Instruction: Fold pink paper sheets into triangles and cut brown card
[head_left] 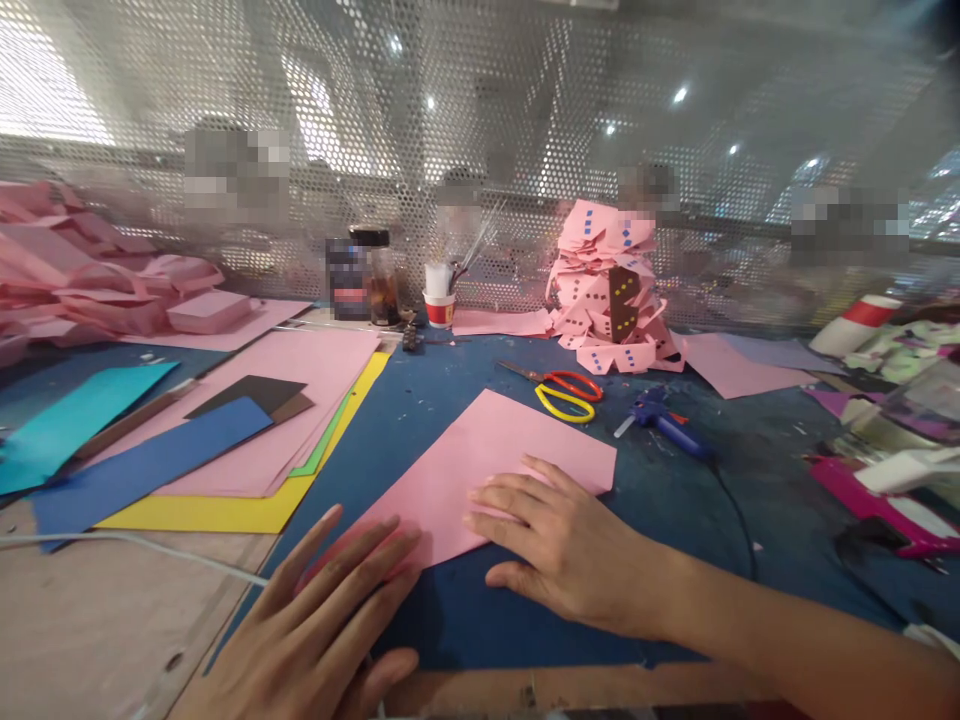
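Head view: spread fingers [379,550] press pink paper [517,430].

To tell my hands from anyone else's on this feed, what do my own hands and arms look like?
Your left hand and right hand are both bare, with no gloves, rings or markings that I can see. The right forearm shows no sleeve, watch or bracelet. The left forearm is out of view, so I can't tell about a sleeve there.
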